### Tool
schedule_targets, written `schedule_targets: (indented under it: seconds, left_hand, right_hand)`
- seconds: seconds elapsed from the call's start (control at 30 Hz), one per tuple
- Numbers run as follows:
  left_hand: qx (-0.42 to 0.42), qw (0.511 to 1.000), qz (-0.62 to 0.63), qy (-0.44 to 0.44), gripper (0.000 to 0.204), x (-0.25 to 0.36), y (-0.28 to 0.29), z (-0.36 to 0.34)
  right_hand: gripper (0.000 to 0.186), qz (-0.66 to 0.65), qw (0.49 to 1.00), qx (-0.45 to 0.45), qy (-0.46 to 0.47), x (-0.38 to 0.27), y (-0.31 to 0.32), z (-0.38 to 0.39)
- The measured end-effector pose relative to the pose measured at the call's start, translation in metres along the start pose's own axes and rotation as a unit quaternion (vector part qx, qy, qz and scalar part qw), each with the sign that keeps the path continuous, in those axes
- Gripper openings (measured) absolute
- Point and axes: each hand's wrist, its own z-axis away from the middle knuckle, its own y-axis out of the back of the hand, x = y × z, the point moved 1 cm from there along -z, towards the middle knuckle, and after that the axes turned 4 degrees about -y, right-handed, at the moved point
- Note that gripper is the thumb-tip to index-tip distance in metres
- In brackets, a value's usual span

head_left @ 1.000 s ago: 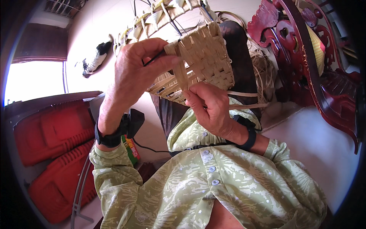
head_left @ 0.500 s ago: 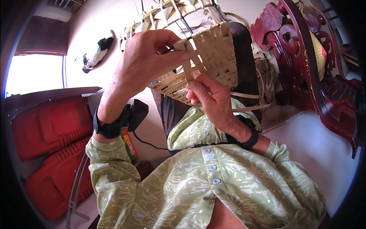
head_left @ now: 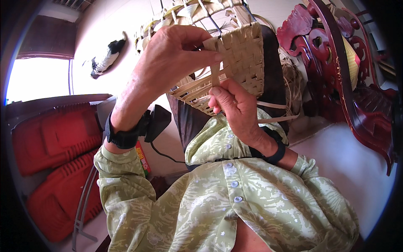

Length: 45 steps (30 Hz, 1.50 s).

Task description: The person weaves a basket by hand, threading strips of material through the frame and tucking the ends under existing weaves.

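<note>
On my lap leans a woven basket [head_left: 242,59] of pale flat strips, with gaps between some strips on its left side. A tan strip [head_left: 215,74] runs from the upper edge of the weave down to my right hand. My left hand [head_left: 178,52] pinches the upper end of that strip between thumb and fingers, at the basket's edge. Lower down, my right hand [head_left: 235,103] grips the same strip, its thumb pressed on the bent fingers. Dark rods stick out of the weave near my left fingers. Part of the basket's left side lies behind my left hand.
Loose strips [head_left: 289,77] lie in a tangle to the right of my legs. A carved dark-red wooden chair [head_left: 342,63] stands at the far right. Red plastic objects [head_left: 58,138] are at the left. A black-and-white animal [head_left: 108,58] lies on the floor at the far left.
Both hands and the basket have shifted slightly to the right. The strip between my hands now hangs straighter along the weave. Both hands keep their hold on it.
</note>
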Motion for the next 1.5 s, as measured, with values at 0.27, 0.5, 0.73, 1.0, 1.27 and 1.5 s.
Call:
schedule_targets:
  seconds: [0.27,0.5,0.73,1.0,1.27,1.5]
  left_hand:
    - [-0.075,0.997,-0.006,0.03,0.032,0.016,0.014,0.005]
    - [-0.025,0.998,-0.029,-0.041,0.025,0.003,0.016,0.02]
    - [-0.036,0.997,-0.031,-0.058,0.036,0.002,0.014,0.023]
    - [0.02,0.996,0.079,-0.033,0.039,-0.006,0.006,0.024]
    - [0.026,0.996,-0.031,-0.078,0.05,0.005,0.015,0.032]
    - [-0.115,0.992,-0.038,-0.024,0.032,-0.006,0.028,0.022]
  right_hand:
    - [0.011,0.024,0.997,0.054,0.044,-0.022,0.004,0.003]
    - [0.007,0.238,0.939,0.085,0.234,-0.04,0.016,-0.007]
    - [0.018,0.367,0.831,0.134,0.395,-0.067,0.016,-0.014]
    - [0.023,0.279,0.808,0.165,0.491,-0.07,-0.003,-0.036]
    - [0.021,0.43,0.767,0.157,0.45,-0.066,-0.004,-0.047]
    - [0.013,0.434,0.805,0.172,0.367,-0.067,-0.009,-0.046]
